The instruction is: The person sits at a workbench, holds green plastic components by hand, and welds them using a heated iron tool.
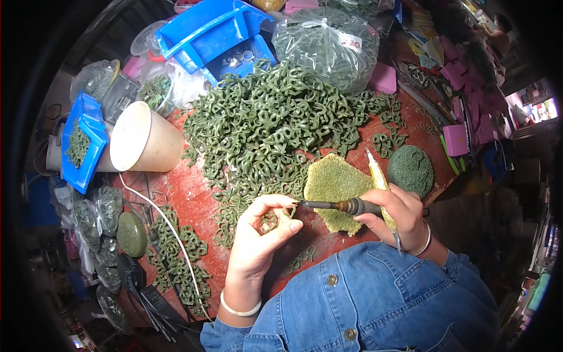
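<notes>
My left hand [264, 232] pinches a small green piece [288, 212] between thumb and fingers, near the table's front edge. In my right hand [396, 220] is a soldering-iron-like tool [355, 206], its dark tip touching or very near that piece. A yellow pointed tool [380, 182] is also held in my right hand, its tip pointing up. Behind the dark tool lies a yellow-green textured pad [334, 182]. Many green loop-shaped pieces [275, 111] form a large pile on the red table [196, 188].
A white bucket [143, 138] and a small blue tray [85, 144] stand at left. Blue bins [214, 38] and a full plastic bag [325, 50] sit behind the pile. A round green pad [410, 170] is at right. A white cable [161, 217] crosses the left side.
</notes>
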A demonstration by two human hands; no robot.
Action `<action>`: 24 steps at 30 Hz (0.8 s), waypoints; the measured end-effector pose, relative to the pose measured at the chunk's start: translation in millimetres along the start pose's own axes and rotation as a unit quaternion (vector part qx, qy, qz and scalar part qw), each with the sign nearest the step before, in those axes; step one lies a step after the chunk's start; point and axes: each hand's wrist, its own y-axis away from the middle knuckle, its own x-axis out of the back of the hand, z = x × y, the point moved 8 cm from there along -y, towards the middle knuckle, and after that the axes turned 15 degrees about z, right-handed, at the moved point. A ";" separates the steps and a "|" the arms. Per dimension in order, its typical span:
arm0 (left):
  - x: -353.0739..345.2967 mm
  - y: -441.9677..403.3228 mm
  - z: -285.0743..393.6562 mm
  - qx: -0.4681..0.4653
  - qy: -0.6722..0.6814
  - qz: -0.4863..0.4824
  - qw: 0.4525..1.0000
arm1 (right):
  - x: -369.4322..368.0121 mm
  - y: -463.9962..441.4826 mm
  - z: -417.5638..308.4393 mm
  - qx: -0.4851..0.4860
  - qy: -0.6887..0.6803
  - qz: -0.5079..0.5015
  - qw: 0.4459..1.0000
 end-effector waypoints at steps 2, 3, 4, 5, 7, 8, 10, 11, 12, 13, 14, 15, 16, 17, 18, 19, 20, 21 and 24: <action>-0.5 0.2 0.3 -0.001 -0.002 -0.002 1.000 | 0.4 -0.6 -0.9 0.000 0.003 -0.004 1.000; -0.8 0.3 0.9 -0.005 -0.010 0.000 1.000 | 1.7 -1.1 -1.7 0.000 0.003 -0.004 1.000; -0.7 0.4 1.5 -0.009 -0.017 0.003 1.000 | 3.3 -1.6 -3.1 0.006 0.006 -0.008 1.000; -0.5 0.1 1.7 -0.009 -0.017 0.003 1.000 | 5.1 -2.1 -4.3 0.012 0.009 -0.011 1.000; 1.1 -1.2 -2.2 0.024 0.019 0.010 0.999 | 12.3 -3.0 -2.8 0.005 0.015 -0.001 1.000; 2.2 -1.9 -2.6 0.024 0.019 0.011 0.999 | 17.7 -3.2 -0.7 -0.002 0.021 0.009 1.000; 5.8 -3.9 -4.1 0.042 0.079 0.020 0.996 | 28.1 -4.1 3.3 0.004 0.049 0.012 0.999; 6.4 -5.3 -4.6 0.038 0.072 0.026 0.996 | 28.2 -3.6 6.9 0.004 0.087 -0.022 0.996; 5.5 -5.0 -4.2 0.039 0.072 0.025 0.996 | 27.3 -2.6 10.2 0.003 0.125 -0.056 0.991; 6.9 -5.1 -4.6 0.042 0.051 0.043 0.997 | 27.0 -1.9 11.9 0.003 0.143 -0.075 0.987; 8.8 -5.4 -5.2 0.045 0.030 0.060 0.997 | 27.7 -0.6 13.2 0.003 0.144 -0.074 0.987; 8.4 -5.4 -6.0 0.045 0.029 0.060 0.997 | 27.9 0.9 14.8 -0.001 0.135 -0.067 0.989; 11.0 -5.6 -1.2 -0.020 -0.063 0.080 0.995 | 28.1 1.7 15.5 -0.005 0.125 -0.061 0.990; 12.0 -4.7 3.2 -0.083 -0.155 0.098 0.980 | 27.4 1.9 15.3 -0.006 0.124 -0.061 0.990; 11.1 -5.0 -3.4 -0.083 -0.156 0.098 0.979 | 28.5 1.0 14.8 -0.009 0.116 -0.048 0.992; 11.1 -3.9 -1.8 -0.156 -0.240 0.123 0.950 | 30.4 0.3 14.3 -0.013 0.108 -0.034 0.993; 7.7 -1.4 4.0 -0.228 -0.321 0.147 0.908 | 31.0 -0.5 14.0 -0.015 0.109 -0.032 0.993; -3.9 4.7 16.2 -0.324 -0.399 0.144 0.845 | 30.8 -1.6 12.7 -0.010 0.111 -0.034 0.993; -13.3 12.3 22.9 -0.371 -0.478 0.148 0.782 | 31.6 -1.2 12.7 -0.008 0.114 -0.037 0.993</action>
